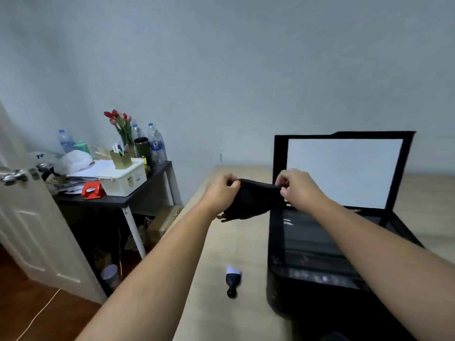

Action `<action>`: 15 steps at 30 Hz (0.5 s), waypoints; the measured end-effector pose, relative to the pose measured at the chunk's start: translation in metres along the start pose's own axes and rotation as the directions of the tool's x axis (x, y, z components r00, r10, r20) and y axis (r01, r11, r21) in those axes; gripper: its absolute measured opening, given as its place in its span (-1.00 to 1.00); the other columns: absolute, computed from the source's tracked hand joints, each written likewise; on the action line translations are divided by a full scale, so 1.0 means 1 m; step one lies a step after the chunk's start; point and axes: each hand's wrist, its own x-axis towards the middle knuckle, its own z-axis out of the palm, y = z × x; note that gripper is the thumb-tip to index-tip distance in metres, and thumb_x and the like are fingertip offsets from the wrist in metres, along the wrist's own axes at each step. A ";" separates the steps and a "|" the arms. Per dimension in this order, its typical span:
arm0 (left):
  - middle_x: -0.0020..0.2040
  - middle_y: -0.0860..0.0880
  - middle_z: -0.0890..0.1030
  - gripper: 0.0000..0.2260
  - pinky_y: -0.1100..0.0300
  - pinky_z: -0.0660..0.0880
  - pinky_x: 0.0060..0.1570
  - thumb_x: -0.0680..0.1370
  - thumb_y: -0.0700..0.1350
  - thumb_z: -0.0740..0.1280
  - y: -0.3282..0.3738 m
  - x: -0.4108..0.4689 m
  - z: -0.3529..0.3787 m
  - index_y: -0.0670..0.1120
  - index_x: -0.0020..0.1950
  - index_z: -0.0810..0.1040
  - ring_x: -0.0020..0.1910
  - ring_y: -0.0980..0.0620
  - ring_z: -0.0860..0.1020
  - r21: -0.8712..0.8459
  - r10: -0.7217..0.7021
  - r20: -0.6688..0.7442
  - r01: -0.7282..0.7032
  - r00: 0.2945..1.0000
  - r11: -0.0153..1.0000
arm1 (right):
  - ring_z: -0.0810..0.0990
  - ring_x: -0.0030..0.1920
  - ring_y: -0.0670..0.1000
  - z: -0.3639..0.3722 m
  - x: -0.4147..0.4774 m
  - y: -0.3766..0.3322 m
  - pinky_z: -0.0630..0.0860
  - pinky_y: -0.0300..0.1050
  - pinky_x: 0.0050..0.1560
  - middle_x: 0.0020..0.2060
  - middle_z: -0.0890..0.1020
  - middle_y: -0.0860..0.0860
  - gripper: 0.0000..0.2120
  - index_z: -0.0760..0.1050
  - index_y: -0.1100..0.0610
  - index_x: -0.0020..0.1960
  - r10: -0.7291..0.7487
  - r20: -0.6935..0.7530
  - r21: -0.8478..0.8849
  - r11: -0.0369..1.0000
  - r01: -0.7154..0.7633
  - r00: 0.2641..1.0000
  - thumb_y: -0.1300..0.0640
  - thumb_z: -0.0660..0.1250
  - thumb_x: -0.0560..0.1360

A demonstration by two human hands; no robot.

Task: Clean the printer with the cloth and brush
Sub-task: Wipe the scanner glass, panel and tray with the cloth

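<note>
A black printer [307, 279] stands on the light wooden table [221, 316] at the right, its scanner lid [344, 171] raised and showing a white underside. A black cloth [253, 200] is stretched in the air between my left hand [221, 190] and my right hand [298, 188], just left of the lid's lower corner. Each hand pinches one upper corner of the cloth. A small brush [232, 281] with a black handle and white bristles lies on the table left of the printer's front.
A dark side table [138, 196] at the left holds a white box [123, 180], a red hole punch [92, 190], papers, water bottles and tulips in a holder. A white door [29, 230] stands ajar at the far left. A cardboard box sits under the side table.
</note>
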 end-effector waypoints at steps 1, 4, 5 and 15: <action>-0.25 -0.01 0.52 -0.81 0.15 0.44 -0.18 0.57 -0.11 0.18 0.018 0.001 0.013 0.00 -0.22 0.49 -0.24 0.01 0.48 -0.090 0.000 0.002 0.000 1.000 0.996 | 0.50 -0.12 0.03 -0.016 -0.009 0.010 0.38 -0.18 -0.09 -0.12 0.51 0.01 -0.83 0.50 0.06 -0.11 0.007 -0.047 0.018 1.000 -0.006 0.999 0.29 0.28 0.39; -0.28 -0.05 0.53 -0.78 0.26 0.52 -0.34 0.60 -0.19 0.19 0.064 0.002 0.051 -0.07 -0.24 0.48 -0.31 0.06 0.51 -0.318 -0.016 0.058 0.034 0.998 0.948 | 0.48 -0.20 -0.02 -0.048 -0.035 0.026 0.38 -0.21 -0.16 -0.21 0.51 -0.03 -0.88 0.44 0.05 -0.15 0.046 -0.104 0.172 0.985 -0.028 0.994 0.17 0.37 0.39; -0.27 -0.06 0.54 -0.79 0.27 0.53 -0.36 0.60 -0.19 0.20 0.077 0.001 0.065 -0.08 -0.23 0.48 -0.32 0.06 0.52 -0.348 -0.015 0.086 0.044 0.996 0.937 | 0.46 -0.27 -0.04 -0.057 -0.043 0.029 0.38 -0.21 -0.21 -0.29 0.50 -0.05 -0.88 0.44 0.06 -0.19 0.060 -0.066 0.245 0.969 -0.042 0.996 0.13 0.39 0.40; -0.26 -0.08 0.58 -0.90 0.15 0.53 -0.25 0.55 -0.16 0.32 0.138 -0.017 0.160 -0.11 -0.15 0.58 -0.28 -0.02 0.54 -0.384 0.044 0.176 0.028 0.984 0.923 | 0.45 -0.52 -0.23 -0.111 -0.102 0.081 0.45 -0.32 -0.37 -0.61 0.49 -0.15 -0.85 0.51 0.10 -0.28 0.137 0.188 0.437 0.875 -0.208 0.973 0.16 0.44 0.43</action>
